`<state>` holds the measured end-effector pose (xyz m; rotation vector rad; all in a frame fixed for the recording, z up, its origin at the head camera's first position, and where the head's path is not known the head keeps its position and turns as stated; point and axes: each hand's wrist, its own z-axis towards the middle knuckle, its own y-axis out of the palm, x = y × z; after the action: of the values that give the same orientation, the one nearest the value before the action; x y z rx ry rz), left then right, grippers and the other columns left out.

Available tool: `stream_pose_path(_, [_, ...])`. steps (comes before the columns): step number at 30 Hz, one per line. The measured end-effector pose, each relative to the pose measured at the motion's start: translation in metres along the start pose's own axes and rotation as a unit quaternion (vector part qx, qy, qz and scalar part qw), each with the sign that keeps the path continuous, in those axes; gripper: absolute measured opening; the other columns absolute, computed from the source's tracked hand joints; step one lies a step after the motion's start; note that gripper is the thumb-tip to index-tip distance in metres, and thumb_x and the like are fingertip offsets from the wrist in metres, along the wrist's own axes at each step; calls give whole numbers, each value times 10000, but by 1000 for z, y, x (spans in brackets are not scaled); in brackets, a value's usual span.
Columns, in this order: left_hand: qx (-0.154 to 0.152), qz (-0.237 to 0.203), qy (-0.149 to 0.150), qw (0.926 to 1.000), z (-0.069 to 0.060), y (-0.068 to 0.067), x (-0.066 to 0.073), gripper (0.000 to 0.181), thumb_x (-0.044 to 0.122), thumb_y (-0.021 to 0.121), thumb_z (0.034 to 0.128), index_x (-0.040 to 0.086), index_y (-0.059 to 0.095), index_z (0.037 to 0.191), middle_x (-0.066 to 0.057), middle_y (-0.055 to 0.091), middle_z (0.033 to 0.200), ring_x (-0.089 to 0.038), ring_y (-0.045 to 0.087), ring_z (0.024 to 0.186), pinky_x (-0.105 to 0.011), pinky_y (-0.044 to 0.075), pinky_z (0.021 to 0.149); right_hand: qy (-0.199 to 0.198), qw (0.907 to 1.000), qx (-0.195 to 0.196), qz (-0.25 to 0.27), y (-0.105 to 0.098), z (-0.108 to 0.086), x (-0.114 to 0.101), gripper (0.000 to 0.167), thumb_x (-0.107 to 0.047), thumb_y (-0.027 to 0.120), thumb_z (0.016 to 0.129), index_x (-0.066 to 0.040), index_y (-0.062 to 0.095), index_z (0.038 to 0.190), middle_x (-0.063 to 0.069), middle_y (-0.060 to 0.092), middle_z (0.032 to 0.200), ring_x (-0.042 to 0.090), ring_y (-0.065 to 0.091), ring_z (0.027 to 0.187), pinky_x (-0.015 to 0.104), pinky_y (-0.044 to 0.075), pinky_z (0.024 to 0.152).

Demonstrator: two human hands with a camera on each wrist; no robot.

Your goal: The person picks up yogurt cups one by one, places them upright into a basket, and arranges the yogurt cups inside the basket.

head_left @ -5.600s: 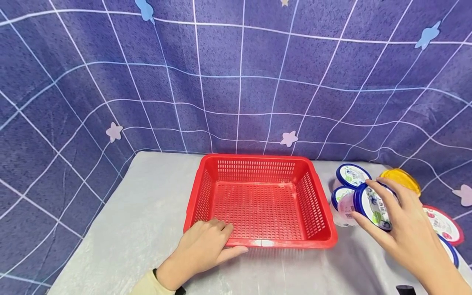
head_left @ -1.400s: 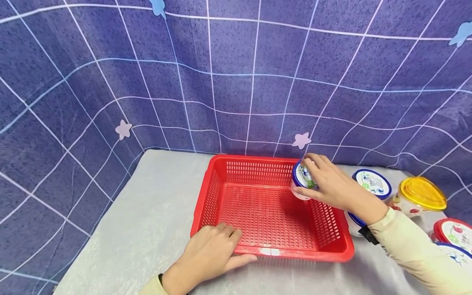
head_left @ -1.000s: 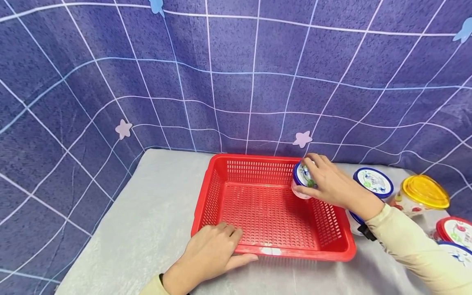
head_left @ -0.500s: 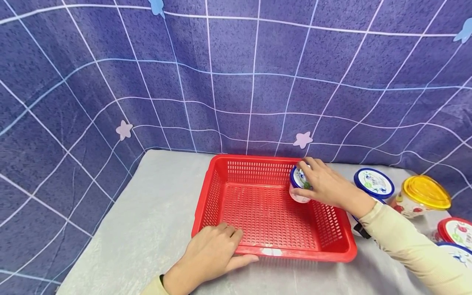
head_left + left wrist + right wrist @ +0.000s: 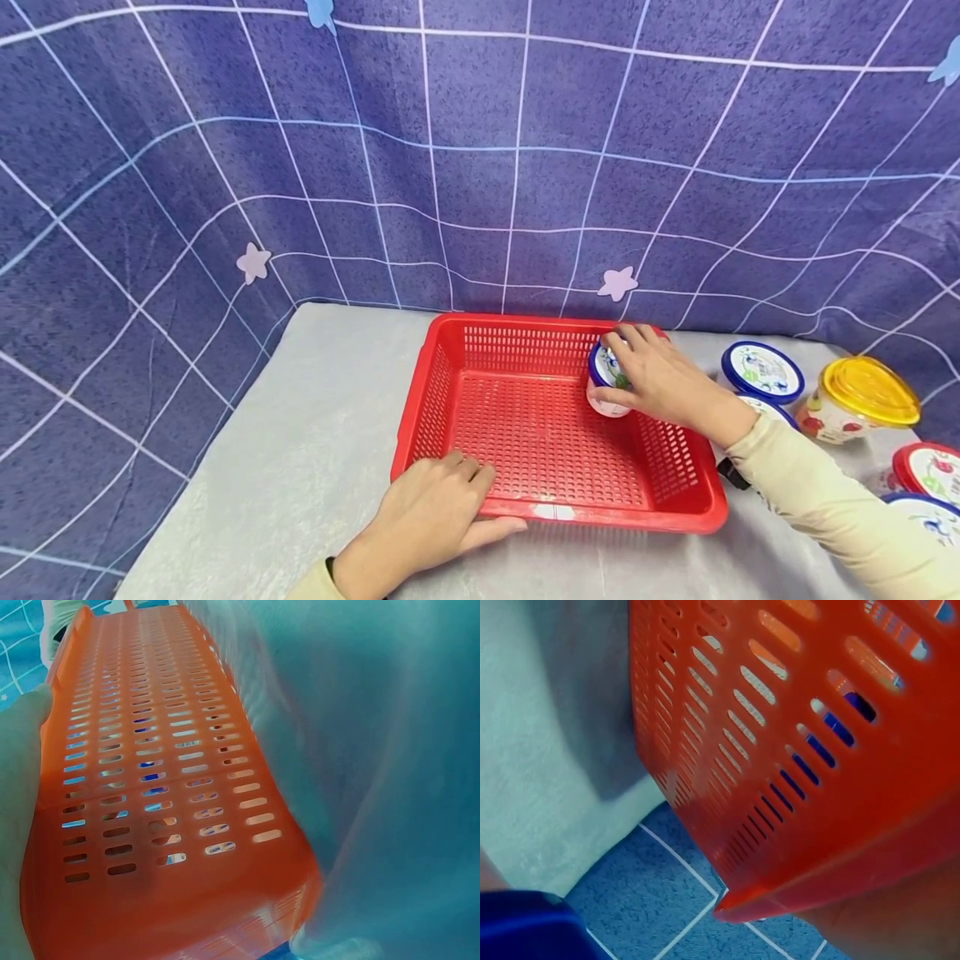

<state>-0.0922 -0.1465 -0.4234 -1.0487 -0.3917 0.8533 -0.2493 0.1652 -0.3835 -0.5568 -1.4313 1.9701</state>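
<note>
A red plastic basket (image 5: 600, 518) with slotted walls stands on the table. My left hand (image 5: 427, 508) grips its front-left rim, fingers over the edge and thumb along the front. Inside the basket's back-right corner is a round plastic tub (image 5: 609, 406) with a pinkish body and a blue-rimmed lid. My right hand (image 5: 663, 379) holds this tub from above, fingers across the lid and thumb at the near side. Whether the tub's base touches the basket floor I cannot tell. Both wrist views mostly show the basket's outer wall (image 5: 150, 892).
Right of the basket stand two more blue-lidded tubs (image 5: 762, 371), a yellow-lidded tub (image 5: 866, 392), a red-lidded tub (image 5: 930, 471) and another blue-lidded one (image 5: 930, 517). A grey-white cloth (image 5: 300, 433) covers the table; a purple gridded curtain (image 5: 465, 192) hangs behind.
From among the tubs at right, my right hand has carried one blue-lidded tub left into the basket. Over the last second it shifted slightly left and down. My left hand stayed on the rim.
</note>
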Motion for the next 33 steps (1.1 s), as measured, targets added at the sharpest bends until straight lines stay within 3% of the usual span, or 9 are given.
stream_pose_path(10, [-49, 17, -12, 10000, 1, -2, 0, 626, 755, 423, 909, 172, 538, 710, 29, 538, 615, -159, 524, 533, -254, 269, 425, 161, 9996, -222, -44, 5, 0, -10, 792, -538, 725, 851, 47, 506, 1338, 278, 501, 1292, 453, 495, 1176, 589, 417, 978])
stream_pose_path(18, [-102, 66, -17, 9999, 1, -3, 0, 639, 757, 401, 915, 166, 545, 719, 25, 536, 617, -161, 510, 536, -256, 247, 427, -73, 9999, -57, -116, 3, -8, -8, 796, -561, 740, 822, 29, 535, 1315, 266, 447, 1396, 435, 395, 1294, 612, 362, 1013])
stream_pose_path(26, [-150, 23, -37, 9999, 1, -2, 0, 637, 758, 394, 917, 173, 543, 715, 30, 540, 617, -151, 528, 548, -250, 247, 432, -74, 9996, 269, 86, -12, -21, -6, 802, -534, 762, 808, 5, 531, 1353, 222, 445, 1407, 413, 380, 1308, 605, 319, 1048])
stream_pose_path(33, [-104, -25, -39, 9999, 0, -1, 0, 624, 747, 411, 919, 175, 540, 704, 33, 521, 607, -149, 507, 538, -249, 243, 435, -46, 9998, 195, -12, -20, -34, -6, 786, -535, 736, 834, -20, 523, 1389, 206, 454, 1408, 409, 368, 1320, 609, 311, 1045])
